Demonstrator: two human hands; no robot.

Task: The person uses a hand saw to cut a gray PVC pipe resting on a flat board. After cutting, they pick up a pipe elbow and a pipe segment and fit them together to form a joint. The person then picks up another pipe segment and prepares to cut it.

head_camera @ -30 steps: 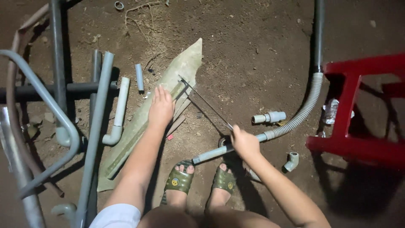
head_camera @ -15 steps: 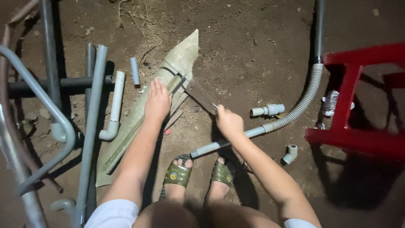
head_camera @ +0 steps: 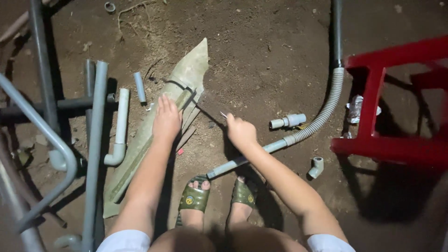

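I squat on bare dirt in green sandals (head_camera: 193, 198). My left hand (head_camera: 166, 119) presses flat on a long pale green board-like piece (head_camera: 140, 149) that lies slantwise on the ground, holding a thin pale pipe (head_camera: 184, 99) against it. My right hand (head_camera: 240, 130) is closed on the handle of a hacksaw (head_camera: 205, 112). The saw's thin frame reaches up and left to the pipe, just beyond my left fingertips. The blade's contact point is partly hidden by the left hand.
Several grey pipes (head_camera: 95, 140) and a curved elbow pipe (head_camera: 119, 140) lie at the left, with a short pipe offcut (head_camera: 139, 86). A corrugated hose (head_camera: 326, 105) joins a grey pipe (head_camera: 242, 161) near my feet. A pipe coupling (head_camera: 288, 122), elbow fitting (head_camera: 317, 166) and red plastic chair (head_camera: 396, 98) sit right.
My right hand has moved up and left with the hacksaw, closing toward my left hand. The left hand has stayed pressed on the pale piece.
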